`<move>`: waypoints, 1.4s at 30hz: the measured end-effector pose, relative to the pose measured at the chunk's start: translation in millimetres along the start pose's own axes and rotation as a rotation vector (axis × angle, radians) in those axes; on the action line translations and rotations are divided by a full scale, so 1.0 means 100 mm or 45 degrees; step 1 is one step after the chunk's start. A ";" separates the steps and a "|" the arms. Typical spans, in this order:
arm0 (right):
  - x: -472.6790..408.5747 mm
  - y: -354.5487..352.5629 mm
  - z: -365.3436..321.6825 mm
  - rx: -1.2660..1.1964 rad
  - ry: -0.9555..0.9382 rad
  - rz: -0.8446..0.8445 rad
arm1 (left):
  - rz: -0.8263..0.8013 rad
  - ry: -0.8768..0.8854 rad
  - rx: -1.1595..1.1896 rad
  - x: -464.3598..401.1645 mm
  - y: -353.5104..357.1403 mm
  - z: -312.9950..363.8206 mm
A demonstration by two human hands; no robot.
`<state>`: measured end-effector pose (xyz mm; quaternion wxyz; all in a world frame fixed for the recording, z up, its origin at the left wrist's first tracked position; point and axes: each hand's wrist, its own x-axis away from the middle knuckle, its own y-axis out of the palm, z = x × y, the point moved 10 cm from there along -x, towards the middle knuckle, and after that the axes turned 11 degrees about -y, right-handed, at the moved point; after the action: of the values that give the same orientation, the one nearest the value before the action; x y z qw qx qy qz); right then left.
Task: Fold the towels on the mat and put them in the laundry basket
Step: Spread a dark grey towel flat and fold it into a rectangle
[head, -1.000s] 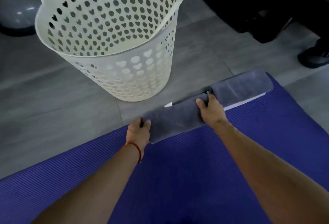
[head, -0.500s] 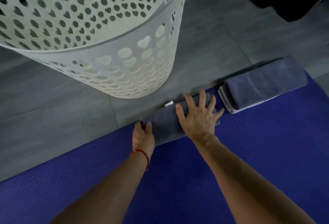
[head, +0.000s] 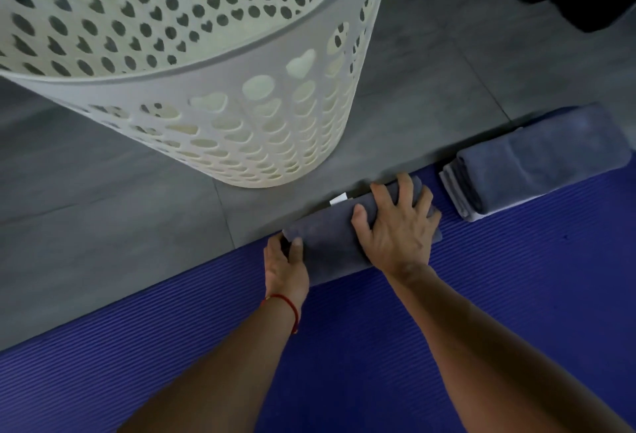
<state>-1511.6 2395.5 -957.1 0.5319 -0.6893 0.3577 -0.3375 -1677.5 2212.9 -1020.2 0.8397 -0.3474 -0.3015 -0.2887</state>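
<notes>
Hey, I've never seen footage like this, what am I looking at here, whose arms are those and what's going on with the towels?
There is no machine: a person wears a camera on the head, looking down at their own arms. The right hand lies across a folded grey towel at the edge of a purple mat, fingers curling over it. The left hand grips the towel's left end. A second towel lies folded to the right, untouched. A white basket with heart-shaped holes stands on the grey floor just beyond the mat.
</notes>
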 end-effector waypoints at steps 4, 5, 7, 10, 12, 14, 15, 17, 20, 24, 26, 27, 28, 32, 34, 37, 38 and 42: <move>-0.02 0.02 -0.01 -0.051 -0.062 -0.113 | -0.157 -0.022 0.057 0.06 -0.06 0.07; -0.03 0.03 0.00 -0.068 -0.066 -0.174 | -0.186 -0.013 0.059 0.14 -0.13 0.08; 0.00 -0.06 0.01 -0.155 -0.049 -0.209 | -0.198 0.060 0.032 0.35 -0.37 0.01; 0.48 -0.52 -0.19 -0.175 -0.149 0.063 | -0.160 0.200 -0.329 0.75 -0.89 -0.61; 1.20 -0.53 -0.56 -0.170 -0.295 0.137 | -0.088 0.306 -0.809 1.03 -1.27 -1.33; 2.12 -0.05 -1.11 -0.234 -0.482 -0.169 | -0.101 0.354 -1.103 1.27 -1.58 -2.02; 2.61 0.32 -1.39 -0.209 -0.565 -0.434 | -0.141 0.354 -1.209 1.38 -1.68 -2.32; 3.44 0.95 -1.74 -0.099 -0.592 -0.851 | -0.207 0.278 -1.404 1.53 -1.79 -2.81; 3.85 1.33 -1.91 0.132 -0.569 -0.954 | -0.189 0.183 -1.460 1.60 -1.76 -3.09; 3.80 1.40 -1.85 0.200 -0.529 -0.982 | -0.146 0.212 -1.472 1.55 -1.71 -3.12; 3.79 1.41 -1.86 0.213 -0.524 -0.992 | -0.212 0.190 -1.443 1.53 -1.71 -3.13; 3.79 1.42 -1.86 0.203 -0.517 -1.006 | -0.255 0.168 -1.425 1.52 -1.69 -3.13; 3.78 1.42 -1.86 0.198 -0.517 -1.014 | -0.277 0.154 -1.408 1.51 -1.68 -3.13; 3.77 1.42 -1.85 0.213 -0.511 -1.016 | -0.308 0.148 -1.421 1.50 -1.65 -3.11; 3.77 1.42 -1.87 0.220 -0.528 -1.004 | -0.306 0.150 -1.412 1.51 -1.66 -3.08; 3.77 1.44 -1.86 0.239 -0.538 -0.987 | -0.321 0.145 -1.384 1.53 -1.66 -3.06; 3.77 1.43 -1.87 0.253 -0.542 -0.985 | -0.325 0.144 -1.370 1.52 -1.66 -3.07; 3.77 1.46 -1.86 0.308 -0.562 -0.959 | -0.301 0.171 -1.338 1.50 -1.65 -3.09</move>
<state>-1494.1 1956.7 -1028.7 0.5123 -0.7598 -0.0822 -0.3919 -1599.4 1839.9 -1025.0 0.5323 -0.6649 -0.0991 -0.5146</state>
